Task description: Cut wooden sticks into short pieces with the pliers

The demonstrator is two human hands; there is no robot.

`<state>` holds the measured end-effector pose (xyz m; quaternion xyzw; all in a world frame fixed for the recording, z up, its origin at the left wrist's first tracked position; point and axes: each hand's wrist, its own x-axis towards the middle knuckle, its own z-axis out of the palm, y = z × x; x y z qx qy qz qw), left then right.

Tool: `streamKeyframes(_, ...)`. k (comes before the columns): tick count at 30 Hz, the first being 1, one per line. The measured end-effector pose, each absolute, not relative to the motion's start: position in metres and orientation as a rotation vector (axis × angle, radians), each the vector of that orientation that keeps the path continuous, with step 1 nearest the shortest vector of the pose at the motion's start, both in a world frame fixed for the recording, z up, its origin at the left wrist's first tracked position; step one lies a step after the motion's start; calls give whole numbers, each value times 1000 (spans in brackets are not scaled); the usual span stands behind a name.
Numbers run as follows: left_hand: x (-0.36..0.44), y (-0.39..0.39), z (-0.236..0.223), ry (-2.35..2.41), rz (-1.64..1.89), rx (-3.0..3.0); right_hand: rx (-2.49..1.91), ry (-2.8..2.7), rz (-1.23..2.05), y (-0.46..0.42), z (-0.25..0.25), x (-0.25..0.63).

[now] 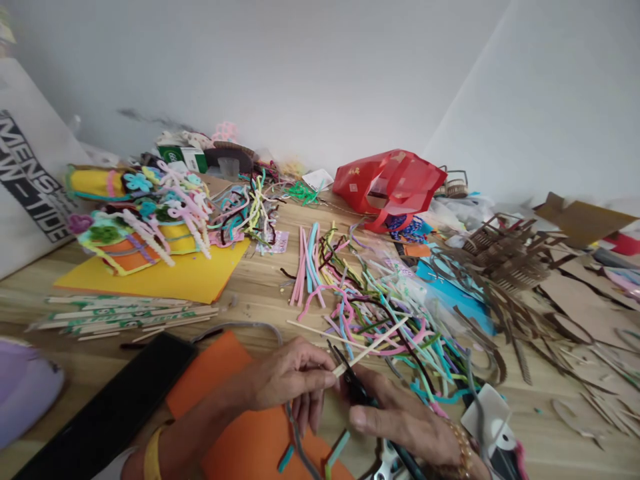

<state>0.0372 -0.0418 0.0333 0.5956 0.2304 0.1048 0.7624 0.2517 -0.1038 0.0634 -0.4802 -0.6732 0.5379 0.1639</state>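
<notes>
Left grip point(285, 377) is pinching a pale wooden stick point(373, 345) near its end, while right grip point(400, 427) is holding one pair of black scissors point(347, 383) narrowly against it. Both are working above an orange foam sheet point(260, 440) on a wood-grain counter point(260, 287). Many fuzzy pipe cleaners point(380, 320) are lying heaped ahead, beside a red plastic bag point(387, 187). Black-printed lettering point(33, 177) is showing "TIDE".

left hand point(287, 377): yellow wristband point(153, 457), white sleeve point(117, 465) | right hand point(400, 420): gold beaded bracelet point(459, 452)
</notes>
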Motion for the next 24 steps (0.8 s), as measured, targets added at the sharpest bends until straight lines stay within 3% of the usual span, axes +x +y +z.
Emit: streamKeyframes(24, 45, -36, 28, 452, 174, 1140, -1271, -1830, 1597, -100, 57, 253)
